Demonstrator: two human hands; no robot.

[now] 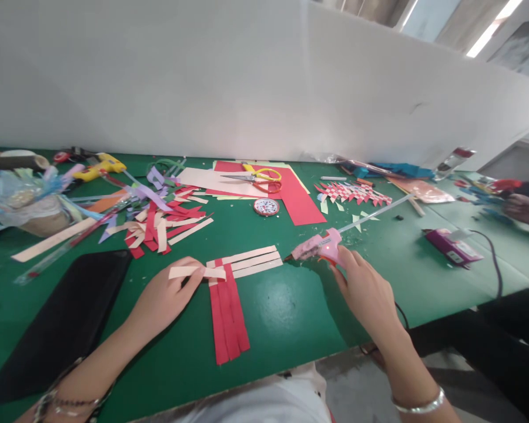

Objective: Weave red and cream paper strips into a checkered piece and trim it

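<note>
A cream paper strip (185, 272) is pinched between the thumb and fingers of my left hand (170, 294). Its right end overlaps the corner where red paper strips (229, 317) cross pale paper strips (255, 261) lying on the table. The red strips run toward me and the pale ones to the right. My right hand (365, 288) is wrapped round the handle of a pink glue gun (320, 247), a long glue stick jutting from its back. The gun's nozzle points left, close to the right ends of the pale strips.
Scissors (264, 179) lie on paper sheets (306, 205) at the back. A heap of cut strips (152, 226) and a yellow glue gun (99, 167) are to the left. A black flat case (66, 317) lies by my left arm. Another person's hand (526, 211) shows far right.
</note>
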